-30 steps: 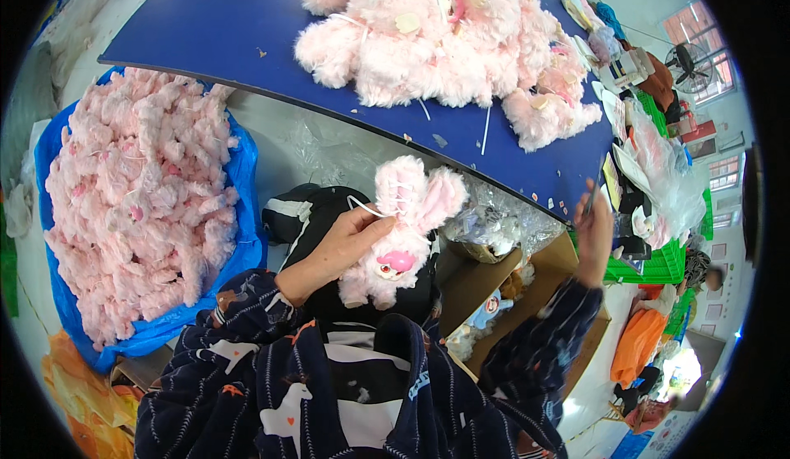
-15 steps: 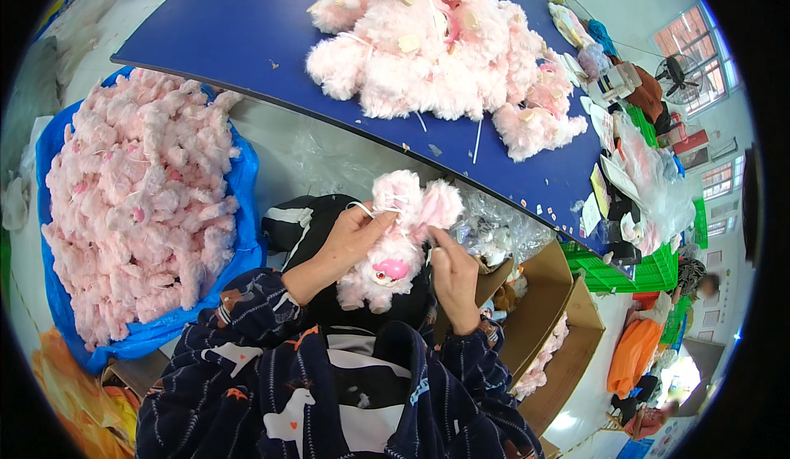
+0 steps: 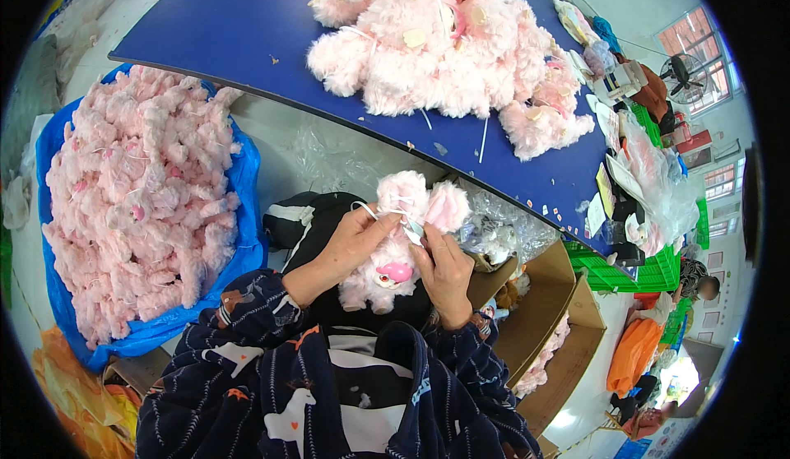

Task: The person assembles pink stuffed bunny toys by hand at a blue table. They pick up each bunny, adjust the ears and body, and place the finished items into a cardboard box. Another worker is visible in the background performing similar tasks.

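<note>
A pink plush toy (image 3: 395, 266) with long ears and a bright pink snout lies over my lap, ears pointing away from me. My left hand (image 3: 350, 245) is closed on its left side below the ears, where a thin white cord (image 3: 397, 210) crosses the fur. At the base of the ears, my right hand (image 3: 444, 270) pinches a small whitish piece (image 3: 414, 233) between thumb and fingers. What that piece is cannot be made out. The two hands' fingertips are close together over the toy.
Pink plush toys (image 3: 444, 48) are heaped on the blue table (image 3: 222, 23) ahead. At left, a blue sack (image 3: 251, 171) overflows with pink plush pieces (image 3: 140, 204). An open cardboard box (image 3: 535, 319) stands at right, near a green crate (image 3: 658, 270). Clear plastic (image 3: 522, 237) lies under the table edge.
My right hand has moved in to the left, onto the base of the ears, and now pinches the whitish piece. My left hand keeps its hold on the toy.
</note>
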The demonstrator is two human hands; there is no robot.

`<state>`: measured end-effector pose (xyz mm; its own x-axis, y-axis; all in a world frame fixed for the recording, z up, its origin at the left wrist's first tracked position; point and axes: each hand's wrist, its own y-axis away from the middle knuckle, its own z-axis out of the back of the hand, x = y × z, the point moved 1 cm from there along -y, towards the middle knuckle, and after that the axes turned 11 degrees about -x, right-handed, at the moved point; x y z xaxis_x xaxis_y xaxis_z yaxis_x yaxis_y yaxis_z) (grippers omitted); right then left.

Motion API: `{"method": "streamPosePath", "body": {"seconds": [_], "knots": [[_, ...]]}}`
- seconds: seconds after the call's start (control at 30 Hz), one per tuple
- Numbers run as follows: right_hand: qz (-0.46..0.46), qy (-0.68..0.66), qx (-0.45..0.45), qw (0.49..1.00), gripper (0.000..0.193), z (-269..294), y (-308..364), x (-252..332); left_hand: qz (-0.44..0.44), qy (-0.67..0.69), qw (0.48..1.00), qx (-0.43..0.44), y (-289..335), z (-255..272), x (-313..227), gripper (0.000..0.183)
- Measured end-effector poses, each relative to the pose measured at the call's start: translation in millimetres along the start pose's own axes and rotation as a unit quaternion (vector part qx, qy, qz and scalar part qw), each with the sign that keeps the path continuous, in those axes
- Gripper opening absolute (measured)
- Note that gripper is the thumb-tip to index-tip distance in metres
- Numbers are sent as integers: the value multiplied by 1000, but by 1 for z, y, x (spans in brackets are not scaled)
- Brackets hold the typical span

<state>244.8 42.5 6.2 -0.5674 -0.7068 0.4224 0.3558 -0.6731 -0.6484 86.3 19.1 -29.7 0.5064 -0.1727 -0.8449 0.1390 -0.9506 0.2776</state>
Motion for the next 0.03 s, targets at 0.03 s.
{"method": "streamPosePath", "body": {"seconds": [0.03], "knots": [[-2, 1, -2, 1000, 37, 0, 0, -1, 1, -3, 1000, 5, -1, 0, 2, 23]]}}
